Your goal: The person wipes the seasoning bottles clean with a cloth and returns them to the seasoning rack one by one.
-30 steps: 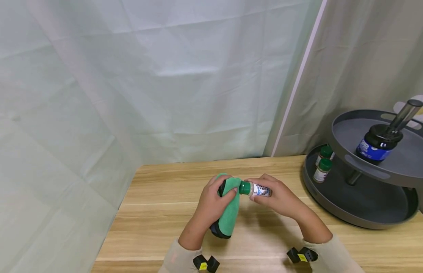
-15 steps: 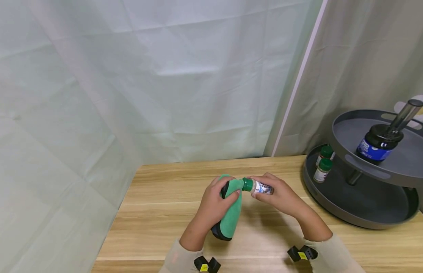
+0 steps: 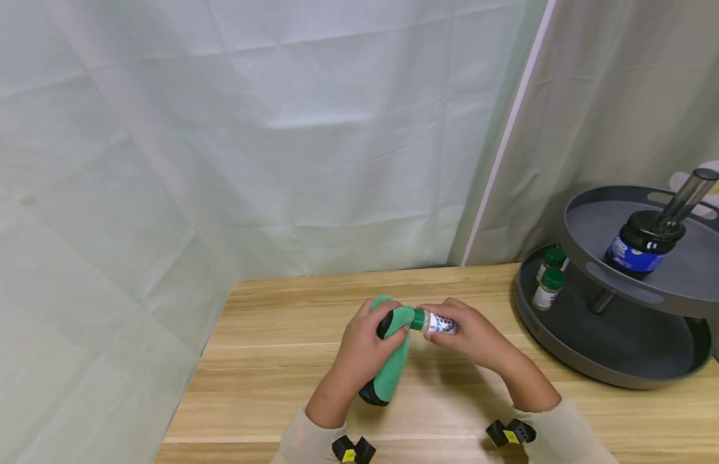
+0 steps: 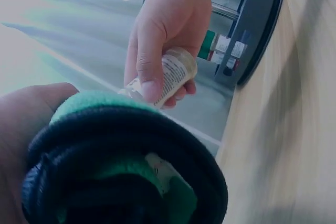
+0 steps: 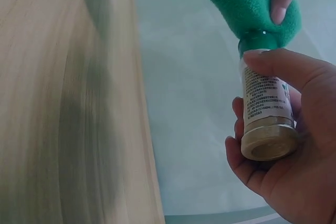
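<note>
My left hand (image 3: 364,345) grips a rolled green cloth (image 3: 394,364) with dark edging. Between the fingers and thumb of my right hand (image 3: 472,332) is a small spice bottle (image 3: 442,323) with a green cap, held tilted on its side above the table. The cap end meets the cloth, which partly covers the cap in the right wrist view. That view also shows the printed label (image 5: 265,95) and the bottle's base turned toward the camera. In the left wrist view the dark-edged end of the cloth roll (image 4: 131,124) fills the foreground and hides the cap.
A two-tier grey round tray stand (image 3: 620,380) stands on the right of the wooden table (image 3: 267,361). Green-capped spice bottles (image 3: 547,290) sit on its lower tier. The upper tier bears a dark jar with a blue label (image 3: 634,254). Pale curtains (image 3: 336,161) hang behind.
Both hands shift slightly, first up and right, then the bottle comes back a little left and down. The cloth now covers more of the cap. The grips stay the same.
</note>
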### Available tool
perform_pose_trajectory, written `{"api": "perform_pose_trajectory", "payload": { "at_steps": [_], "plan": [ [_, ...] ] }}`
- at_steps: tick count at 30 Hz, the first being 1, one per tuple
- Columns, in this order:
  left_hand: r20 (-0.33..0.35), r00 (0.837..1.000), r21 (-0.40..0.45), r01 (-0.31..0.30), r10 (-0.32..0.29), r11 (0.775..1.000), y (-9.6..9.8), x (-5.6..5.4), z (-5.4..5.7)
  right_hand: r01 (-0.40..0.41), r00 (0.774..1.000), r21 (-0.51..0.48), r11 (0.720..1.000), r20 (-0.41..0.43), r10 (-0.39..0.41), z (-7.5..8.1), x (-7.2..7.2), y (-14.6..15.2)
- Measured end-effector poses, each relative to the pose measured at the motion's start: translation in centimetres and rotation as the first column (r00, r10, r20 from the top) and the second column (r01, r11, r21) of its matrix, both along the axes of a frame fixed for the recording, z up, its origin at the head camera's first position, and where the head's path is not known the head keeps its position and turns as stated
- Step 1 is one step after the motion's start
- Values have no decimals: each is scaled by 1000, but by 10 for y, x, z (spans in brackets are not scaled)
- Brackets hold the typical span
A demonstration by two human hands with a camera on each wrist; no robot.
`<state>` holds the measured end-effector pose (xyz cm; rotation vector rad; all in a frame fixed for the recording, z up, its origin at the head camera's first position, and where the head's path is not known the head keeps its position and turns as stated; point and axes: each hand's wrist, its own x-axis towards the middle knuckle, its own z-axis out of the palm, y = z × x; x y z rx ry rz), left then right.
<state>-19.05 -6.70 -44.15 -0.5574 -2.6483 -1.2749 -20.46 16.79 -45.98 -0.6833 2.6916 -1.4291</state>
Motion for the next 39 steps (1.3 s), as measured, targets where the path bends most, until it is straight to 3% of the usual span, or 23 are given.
{"api": "perform_pose_trajectory", "payload": {
  "at_steps": [4,8,16,23,30,33,39],
  "plan": [
    [-50,999,-50,-19,16,999,0,0,-2,5,1000,33,999,-20,-4,1,1,-1],
    [-25,999,-38,-27,26,999,0,-1,-3,1,999,42,999,-37,1,2,2,-2],
    [112,994,168,-2,-17,986,-5,-6,-3,-34,998,-29,999,-47,32,8,6,0],
    [182,981,339,9,-75,941,-3,-6,-4,-51,997,-124,991,-68,43,11,9,-2],
    [301,938,483,7,-174,875,0,-4,-2,-101,993,-174,980,-69,90,9,10,-7],
    [301,936,479,15,-180,878,2,-2,-3,-128,990,-179,975,-77,116,7,11,-9],
    [248,952,440,52,-178,896,5,0,-4,-133,991,-212,968,-58,124,8,12,-11]
  ]
}}
